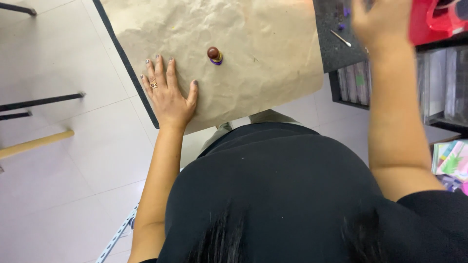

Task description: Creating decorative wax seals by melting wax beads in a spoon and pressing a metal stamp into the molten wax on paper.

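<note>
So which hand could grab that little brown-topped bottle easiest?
Probably the left hand. It lies flat and empty on the brown paper, close beside the small bottle. The right hand is far off at the red object.

We see a floor (73,160) of large pale tiles with thin grout lines, evenly lit and free of hard shadows. At the left edge dark metal legs (41,101) and a light wooden bar (34,144) reach in over the tiles, and a perforated metal strip (116,237) lies on the floor lower down. On our right stands a dark shelf unit (438,87) filled with clear upright cases, with a stack of bright coloured papers (451,160) just below it.
</note>
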